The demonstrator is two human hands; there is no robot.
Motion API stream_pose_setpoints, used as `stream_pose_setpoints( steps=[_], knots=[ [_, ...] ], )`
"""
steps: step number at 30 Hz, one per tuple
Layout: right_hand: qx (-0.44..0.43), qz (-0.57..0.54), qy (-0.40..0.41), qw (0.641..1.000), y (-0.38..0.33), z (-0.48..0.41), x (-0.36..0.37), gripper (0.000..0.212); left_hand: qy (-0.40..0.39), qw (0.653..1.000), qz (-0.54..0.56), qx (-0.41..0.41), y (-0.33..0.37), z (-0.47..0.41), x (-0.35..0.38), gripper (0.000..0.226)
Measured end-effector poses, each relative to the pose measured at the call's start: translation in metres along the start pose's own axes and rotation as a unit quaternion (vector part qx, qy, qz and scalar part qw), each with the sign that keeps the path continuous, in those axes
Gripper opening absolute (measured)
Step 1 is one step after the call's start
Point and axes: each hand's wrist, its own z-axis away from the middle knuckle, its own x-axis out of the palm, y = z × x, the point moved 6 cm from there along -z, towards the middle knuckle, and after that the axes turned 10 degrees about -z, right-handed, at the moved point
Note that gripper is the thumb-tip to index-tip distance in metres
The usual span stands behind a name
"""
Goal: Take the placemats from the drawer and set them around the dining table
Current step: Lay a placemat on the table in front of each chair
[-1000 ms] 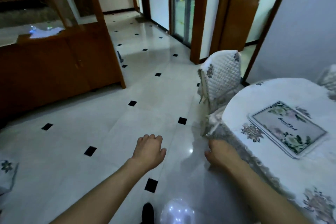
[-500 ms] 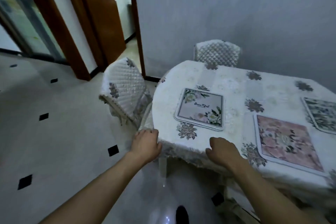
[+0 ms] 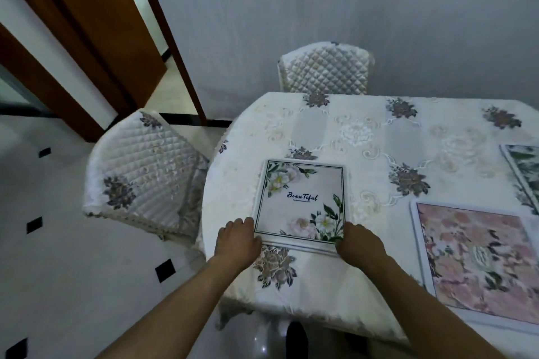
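A square placemat (image 3: 300,201) with white flowers and the word "Beautiful" lies near the rounded left end of the dining table (image 3: 344,131), which wears a cream floral cloth. My left hand (image 3: 237,242) grips the mat's near left corner. My right hand (image 3: 360,245) grips its near right corner. A pink floral placemat (image 3: 478,256) lies flat at the near right. A green-leaf placemat (image 3: 525,166) shows partly at the right edge.
Two chairs with quilted covers stand at the table: one at the left end (image 3: 145,172), one at the far side against the grey wall (image 3: 325,70). A brown door (image 3: 96,23) stands open at the back left. White tiled floor lies to the left.
My view swung from the floor to the table. Both hands moved from the table's edge up onto the near corners of the "Beautiful" placemat.
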Motion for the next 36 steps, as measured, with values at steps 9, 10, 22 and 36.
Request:
stream_pose_setpoints(
  steps=[9, 10, 22, 36],
  knots=[
    [0.122, -0.117, -0.016, 0.986, 0.036, -0.061, 0.030, 0.031, -0.111, 0.986, 0.088, -0.088, -0.009, -0.073, 0.063, 0.035],
    [0.129, -0.130, -0.011, 0.983, 0.039, -0.065, 0.031, 0.029, -0.118, 0.983, 0.106, -0.093, -0.008, -0.077, 0.068, 0.035],
    [0.141, -0.251, 0.057, 0.956, 0.029, -0.069, 0.018, 0.017, -0.067, 0.978, 0.157, -0.121, -0.002, -0.077, 0.065, 0.016],
    [-0.070, -0.197, 0.119, 0.971, -0.112, -0.058, -0.028, 0.015, 0.091, 0.949, 0.271, -0.134, -0.112, -0.054, -0.020, 0.015]
  ],
)
